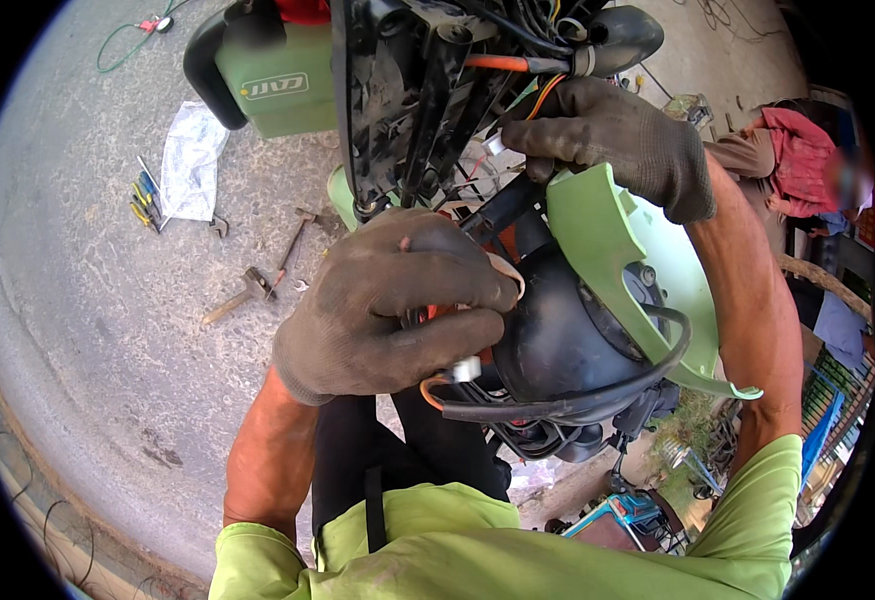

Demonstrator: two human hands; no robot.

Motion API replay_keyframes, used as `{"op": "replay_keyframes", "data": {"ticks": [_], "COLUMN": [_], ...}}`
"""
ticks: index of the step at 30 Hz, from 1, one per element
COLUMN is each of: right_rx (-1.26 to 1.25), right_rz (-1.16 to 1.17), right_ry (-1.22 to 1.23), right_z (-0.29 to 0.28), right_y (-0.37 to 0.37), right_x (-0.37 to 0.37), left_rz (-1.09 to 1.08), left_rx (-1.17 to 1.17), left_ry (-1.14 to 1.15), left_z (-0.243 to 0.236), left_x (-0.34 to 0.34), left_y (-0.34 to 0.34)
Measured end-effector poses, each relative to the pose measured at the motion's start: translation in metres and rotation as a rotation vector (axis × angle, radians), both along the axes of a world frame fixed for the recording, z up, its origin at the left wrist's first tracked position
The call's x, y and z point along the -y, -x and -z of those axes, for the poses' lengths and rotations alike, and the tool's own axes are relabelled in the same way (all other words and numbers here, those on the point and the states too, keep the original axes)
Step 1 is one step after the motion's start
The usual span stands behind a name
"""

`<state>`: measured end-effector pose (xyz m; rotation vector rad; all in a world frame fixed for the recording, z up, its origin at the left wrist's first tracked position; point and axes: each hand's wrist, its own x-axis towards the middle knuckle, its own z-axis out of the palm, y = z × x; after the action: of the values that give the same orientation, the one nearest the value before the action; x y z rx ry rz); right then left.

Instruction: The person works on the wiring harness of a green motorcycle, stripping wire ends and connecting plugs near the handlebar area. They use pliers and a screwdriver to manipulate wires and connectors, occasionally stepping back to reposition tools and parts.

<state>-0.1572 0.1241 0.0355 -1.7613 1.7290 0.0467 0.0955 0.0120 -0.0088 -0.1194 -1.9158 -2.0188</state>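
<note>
Both my hands wear dark, dirty work gloves. My left hand (387, 305) is closed beside the round black headlamp housing (557, 325), thumb and fingers pinched together; what lies between them is mostly hidden. Just under its thumb sits a white plug connector (466, 370) on a black-sheathed cable (577, 405) that loops round the housing. Higher up, my right hand (622, 140) pinches a small white connector (495, 144) at its fingertips, close to orange and yellow wires (545, 96). Below that hand, a light green fairing panel (597, 230) curves round the lamp.
The dark vehicle frame (387, 100) rises ahead, by a green case (282, 90). On the concrete at left lie a hammer (242, 293), screwdrivers and pliers (145, 203), and a plastic sheet (192, 160). A person in red (797, 160) is at far right.
</note>
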Motion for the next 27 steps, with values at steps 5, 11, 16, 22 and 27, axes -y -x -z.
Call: {"op": "replay_keyframes", "data": {"ticks": [5, 11, 16, 22, 27], "right_rx": [-0.035, -0.085, -0.122, -0.089, -0.08], "right_rz": [0.013, -0.049, -0.158, -0.101, -0.136], "right_ry": [0.015, 0.041, 0.171, 0.071, 0.118], "right_z": [0.001, 0.002, 0.011, 0.009, 0.012], "right_y": [-0.004, -0.001, 0.005, 0.002, 0.007], "right_x": [0.0, 0.0, -0.004, 0.002, -0.003], "left_rz": [-0.299, -0.46, -0.441, -0.473, -0.49], "left_rx": [0.188, 0.546, 0.341, 0.443, 0.403], "left_ry": [0.103, 0.088, 0.524, 0.414, 0.485], "left_z": [0.003, -0.004, 0.012, 0.004, 0.009], "left_x": [-0.005, -0.013, -0.013, -0.016, -0.016], "left_y": [-0.002, 0.01, 0.012, 0.011, 0.011]}}
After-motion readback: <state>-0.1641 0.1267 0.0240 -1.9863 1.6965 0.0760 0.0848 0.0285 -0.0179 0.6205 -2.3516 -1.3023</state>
